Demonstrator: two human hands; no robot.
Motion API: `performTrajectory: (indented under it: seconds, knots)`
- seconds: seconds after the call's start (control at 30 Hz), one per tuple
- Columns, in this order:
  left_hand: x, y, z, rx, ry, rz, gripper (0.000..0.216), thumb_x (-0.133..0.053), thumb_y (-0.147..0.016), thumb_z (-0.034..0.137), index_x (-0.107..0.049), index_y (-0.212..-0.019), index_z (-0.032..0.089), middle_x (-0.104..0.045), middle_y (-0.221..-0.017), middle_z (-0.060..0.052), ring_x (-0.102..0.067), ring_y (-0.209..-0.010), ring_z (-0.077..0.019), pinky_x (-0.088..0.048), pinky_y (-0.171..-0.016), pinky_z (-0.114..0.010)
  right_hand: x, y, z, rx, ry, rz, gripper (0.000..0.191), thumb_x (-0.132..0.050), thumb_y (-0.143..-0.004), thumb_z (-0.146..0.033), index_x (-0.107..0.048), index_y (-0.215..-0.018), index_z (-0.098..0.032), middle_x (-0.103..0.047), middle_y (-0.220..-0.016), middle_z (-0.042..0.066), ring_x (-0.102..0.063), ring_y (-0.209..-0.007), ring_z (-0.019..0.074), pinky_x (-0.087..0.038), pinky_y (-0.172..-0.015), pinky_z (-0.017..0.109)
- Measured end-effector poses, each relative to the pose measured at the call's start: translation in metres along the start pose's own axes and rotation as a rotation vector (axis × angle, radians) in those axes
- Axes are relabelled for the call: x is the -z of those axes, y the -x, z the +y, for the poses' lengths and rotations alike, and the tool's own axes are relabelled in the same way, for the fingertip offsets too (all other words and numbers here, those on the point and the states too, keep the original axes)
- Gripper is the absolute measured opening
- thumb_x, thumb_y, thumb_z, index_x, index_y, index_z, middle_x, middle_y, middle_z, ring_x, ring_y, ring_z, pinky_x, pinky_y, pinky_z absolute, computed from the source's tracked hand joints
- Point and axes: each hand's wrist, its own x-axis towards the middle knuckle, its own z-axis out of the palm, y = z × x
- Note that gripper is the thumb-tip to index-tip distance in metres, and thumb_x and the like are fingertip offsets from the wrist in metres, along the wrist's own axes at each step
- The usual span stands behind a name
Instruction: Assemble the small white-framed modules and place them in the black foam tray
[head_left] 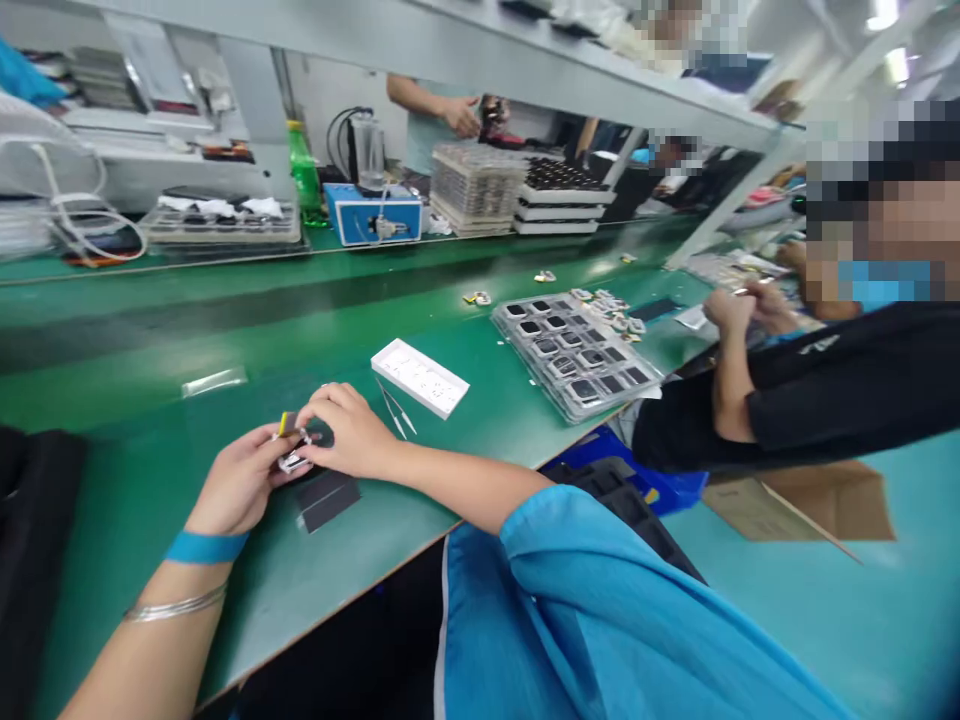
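Observation:
My left hand (241,478) and my right hand (346,430) meet over the green bench (150,470) and both pinch a small dark part with a silvery frame (296,450). The fingers of each hand are closed round it. A dark flat pad (328,499) lies on the bench just under my hands. Tweezers (395,408) lie a little to the right of my right hand, beside a white tray (420,377). My left wrist wears a blue band and thin bangles.
A stack of clear trays with dark square parts (577,355) sits further right, with loose small parts behind it. A co-worker in black (787,390) works at the right. Across the bench stand a blue box device (373,212), a green bottle (305,172) and more tray stacks (480,187).

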Motion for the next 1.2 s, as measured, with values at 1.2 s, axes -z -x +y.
performTrajectory:
  seconds: [1.2]
  knots:
    - [0.002, 0.0, 0.004, 0.066, 0.217, -0.167, 0.028, -0.061, -0.075, 0.003, -0.071, -0.099, 0.011, -0.073, -0.102, -0.01, -0.07, -0.084, -0.0136, -0.061, -0.078, -0.023, 0.003, -0.004, 0.006, 0.102, 0.103, -0.145, 0.01, -0.064, -0.09, -0.022, -0.073, -0.091, -0.026, -0.071, -0.113, 0.002, -0.059, -0.107, 0.0205, -0.026, -0.116, 0.049]
